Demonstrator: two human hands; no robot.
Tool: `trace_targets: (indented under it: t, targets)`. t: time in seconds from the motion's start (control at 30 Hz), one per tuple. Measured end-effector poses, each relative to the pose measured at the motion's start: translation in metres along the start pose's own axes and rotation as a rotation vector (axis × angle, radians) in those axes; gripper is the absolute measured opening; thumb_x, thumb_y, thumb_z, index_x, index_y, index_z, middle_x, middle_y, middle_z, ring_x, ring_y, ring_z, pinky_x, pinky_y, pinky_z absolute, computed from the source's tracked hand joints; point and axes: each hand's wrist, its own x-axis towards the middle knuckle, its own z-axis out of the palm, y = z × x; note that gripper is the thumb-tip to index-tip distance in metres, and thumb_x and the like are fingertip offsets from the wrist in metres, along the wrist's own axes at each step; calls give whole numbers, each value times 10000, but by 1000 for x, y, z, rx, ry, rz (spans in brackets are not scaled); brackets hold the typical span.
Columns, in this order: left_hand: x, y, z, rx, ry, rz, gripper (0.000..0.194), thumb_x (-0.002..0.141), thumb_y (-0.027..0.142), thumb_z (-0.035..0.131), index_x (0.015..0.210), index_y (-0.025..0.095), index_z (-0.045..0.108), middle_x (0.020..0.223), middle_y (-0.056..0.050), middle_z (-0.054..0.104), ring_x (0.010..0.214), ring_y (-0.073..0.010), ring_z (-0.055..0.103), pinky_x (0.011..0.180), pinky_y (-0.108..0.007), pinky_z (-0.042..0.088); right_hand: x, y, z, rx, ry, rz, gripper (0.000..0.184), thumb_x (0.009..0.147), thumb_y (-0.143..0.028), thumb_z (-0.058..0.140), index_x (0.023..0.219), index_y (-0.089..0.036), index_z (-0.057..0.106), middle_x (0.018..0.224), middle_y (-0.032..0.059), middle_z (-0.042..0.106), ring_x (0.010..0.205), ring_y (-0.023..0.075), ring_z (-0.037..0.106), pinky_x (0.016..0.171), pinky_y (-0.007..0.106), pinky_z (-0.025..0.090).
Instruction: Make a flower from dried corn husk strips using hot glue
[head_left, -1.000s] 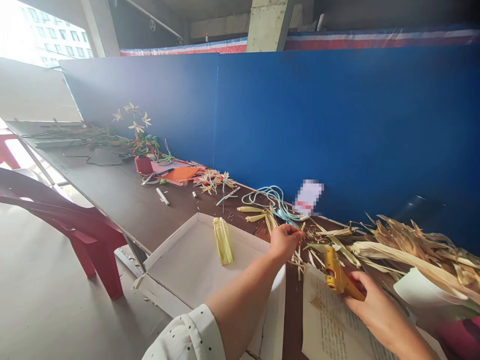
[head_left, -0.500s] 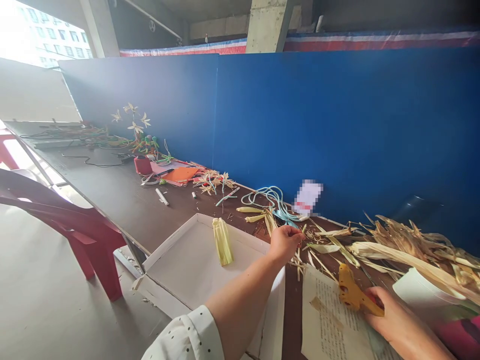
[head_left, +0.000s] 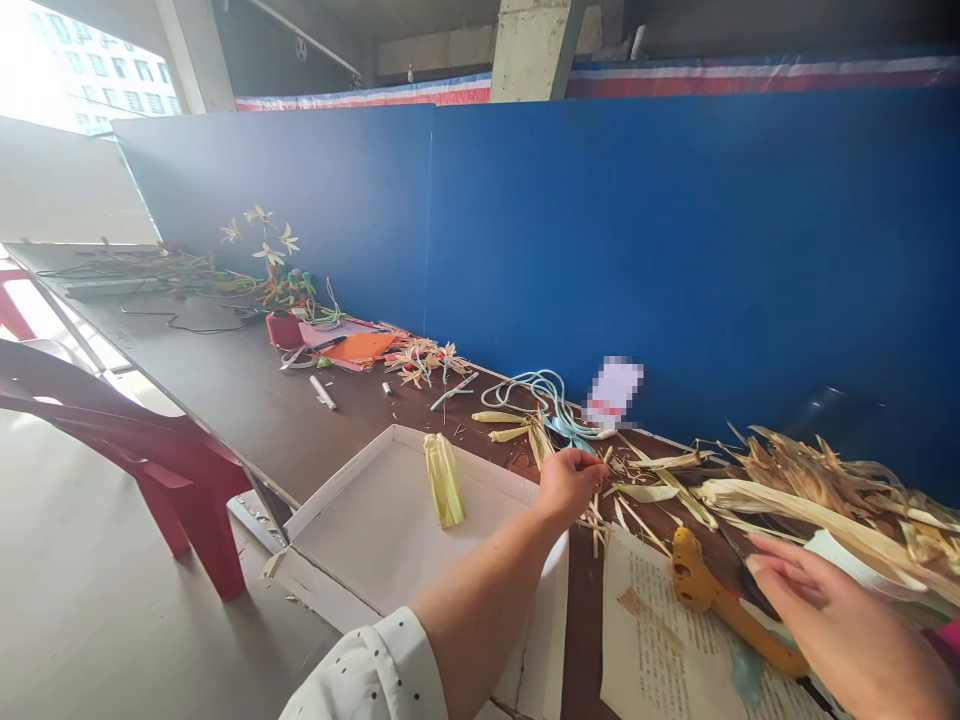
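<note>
My left hand (head_left: 571, 482) reaches over the far edge of the white box lid, thumb and fingertips pinched together above the husk scraps. Whatever sits in that pinch is too small to make out. A yellow hot glue gun (head_left: 720, 600) lies on a printed sheet (head_left: 637, 640), its cord running toward the bottom edge. Just right of the glue gun, my right hand (head_left: 832, 610) is off it, fingers stretched out and holding nothing. Inside the shallow white box (head_left: 360, 500) rests a pale green piece of corn husk (head_left: 445, 482).
Dried corn husks (head_left: 817, 480) pile up at the right, by a white cup (head_left: 862, 565). Pale blue cord (head_left: 540, 390) coils along the blue partition (head_left: 675, 250). Husk flowers (head_left: 431, 362), orange paper (head_left: 364, 347) and a red chair (head_left: 180, 470) are to the left.
My right hand has let go of the glue gun, which now lies on the sheet, and has drawn away to the right. The left hand has stayed in place.
</note>
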Motion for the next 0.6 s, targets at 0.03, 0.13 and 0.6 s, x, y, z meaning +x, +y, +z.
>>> trace_targets:
  t: [0.03,0.13,0.6]
  targets:
    - [0,-1,0,4,1,3,29,707,158,650,700,139,629,546,42,559,473,-56,494,458,-171,341,1,-11,0,12,-4,51,407,652,-568,532,873,-281,717,760,50,723,604,256,665,521,355,501]
    - [3,-5,1,5,1,25,37,705,172,658,712,140,642,549,40,564,483,-58,490,476,-178,361,6,-38,10,5,-111,93,380,649,-562,551,837,-287,734,751,41,717,587,252,639,507,353,460]
    - [0,-2,1,9,18,3,56,699,185,659,727,138,646,540,39,553,484,-60,476,471,-181,331,26,-91,80,121,-210,88,334,719,-533,547,790,-259,724,720,29,704,604,204,603,564,299,413]
